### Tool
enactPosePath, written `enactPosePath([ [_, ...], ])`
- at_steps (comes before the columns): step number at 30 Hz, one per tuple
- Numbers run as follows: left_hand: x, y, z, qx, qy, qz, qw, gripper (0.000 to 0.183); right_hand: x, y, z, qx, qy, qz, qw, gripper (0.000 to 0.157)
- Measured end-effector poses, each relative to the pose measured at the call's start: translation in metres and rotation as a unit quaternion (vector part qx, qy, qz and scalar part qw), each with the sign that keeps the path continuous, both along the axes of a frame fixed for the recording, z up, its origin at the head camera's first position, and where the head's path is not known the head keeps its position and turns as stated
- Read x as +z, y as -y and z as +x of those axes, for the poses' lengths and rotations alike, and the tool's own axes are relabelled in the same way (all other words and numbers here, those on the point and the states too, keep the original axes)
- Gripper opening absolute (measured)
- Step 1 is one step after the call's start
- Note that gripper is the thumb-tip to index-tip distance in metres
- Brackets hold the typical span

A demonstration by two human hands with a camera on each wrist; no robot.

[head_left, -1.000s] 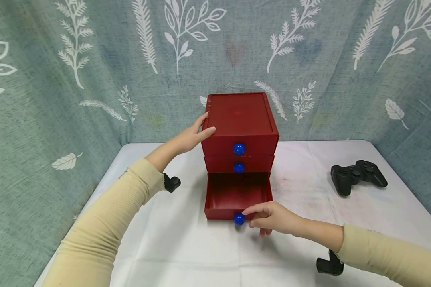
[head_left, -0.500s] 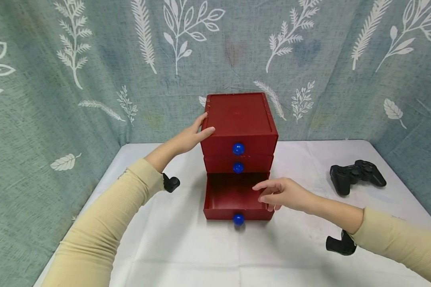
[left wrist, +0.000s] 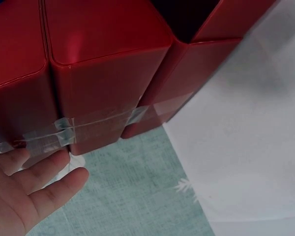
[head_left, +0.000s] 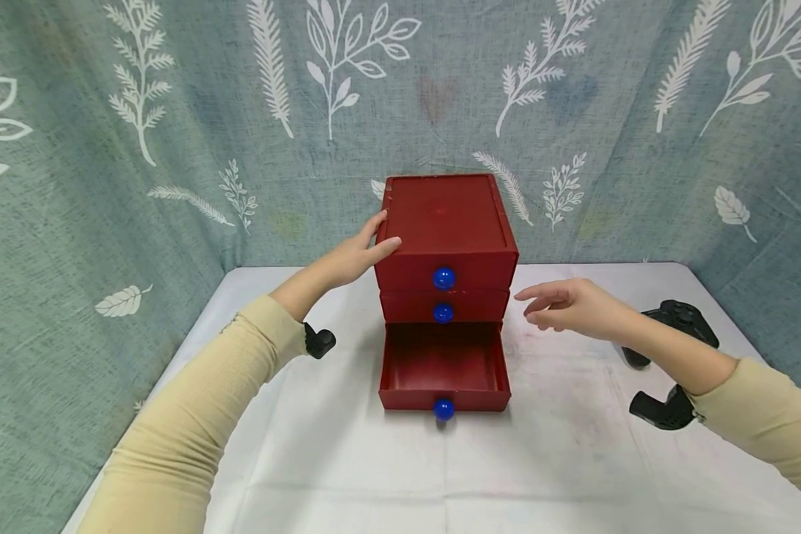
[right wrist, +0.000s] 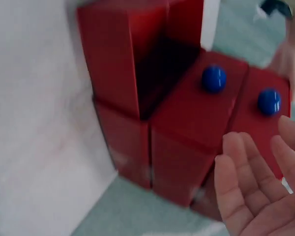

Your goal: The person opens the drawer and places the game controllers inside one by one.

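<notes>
A red chest of three drawers [head_left: 443,215] with round blue knobs stands at the middle of the table. Its bottom drawer [head_left: 443,400] is pulled out and holds nothing that shows; the upper two are closed. My left hand [head_left: 354,257] rests on the chest's top left edge, thumb on the top and fingers down the side. In the left wrist view its fingers [left wrist: 59,191] lie straight beside the taped side wall. To the right of the chest my right hand [head_left: 570,305] hovers in the air with loosely bent fingers and holds nothing.
A black game controller [head_left: 684,319] lies on the right of the white-covered table [head_left: 347,475], partly behind my right forearm. A green leaf-patterned curtain [head_left: 294,178] hangs behind and at both sides. Black wrist cameras [head_left: 664,408] jut from both sleeves.
My right hand has left the bottom drawer's knob and moved up and to the right, past the chest's side. The left hand and the drawers have stayed put.
</notes>
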State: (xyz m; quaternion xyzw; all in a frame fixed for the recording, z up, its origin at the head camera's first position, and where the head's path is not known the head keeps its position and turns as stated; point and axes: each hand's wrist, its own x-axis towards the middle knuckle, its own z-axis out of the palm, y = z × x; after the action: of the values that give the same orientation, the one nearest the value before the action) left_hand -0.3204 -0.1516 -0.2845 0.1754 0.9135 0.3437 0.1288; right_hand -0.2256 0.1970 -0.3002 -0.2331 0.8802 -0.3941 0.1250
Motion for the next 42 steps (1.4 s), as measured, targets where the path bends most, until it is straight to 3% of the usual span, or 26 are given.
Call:
enactPosePath([
  [5, 0.000, 0.000, 0.000, -0.002, 0.001, 0.002, 1.0000, 0.080, 0.007, -0.022, -0.011, -0.041, -0.025, 0.047, 0.998, 0.041],
  [8, -0.001, 0.001, -0.001, 0.000, -0.002, 0.004, 1.0000, 0.080, 0.008, -0.036, -0.018, -0.068, -0.017, 0.060, 0.996, 0.045],
  [23, -0.003, 0.001, -0.003, 0.005, -0.004, 0.005, 1.0000, 0.080, 0.007, -0.101, -0.043, -0.167, 0.012, 0.070, 0.983, 0.069],
  [37, -0.003, 0.000, -0.002, 0.007, -0.005, 0.010, 0.9999, 0.079, -0.012, -0.147, -0.054, -0.212, 0.048, 0.107, 0.970, 0.091],
  [42, -0.003, 0.001, -0.002, 0.007, -0.003, 0.010, 0.9999, 0.080, -0.020, -0.161, -0.055, -0.232, 0.052, 0.102, 0.966, 0.090],
])
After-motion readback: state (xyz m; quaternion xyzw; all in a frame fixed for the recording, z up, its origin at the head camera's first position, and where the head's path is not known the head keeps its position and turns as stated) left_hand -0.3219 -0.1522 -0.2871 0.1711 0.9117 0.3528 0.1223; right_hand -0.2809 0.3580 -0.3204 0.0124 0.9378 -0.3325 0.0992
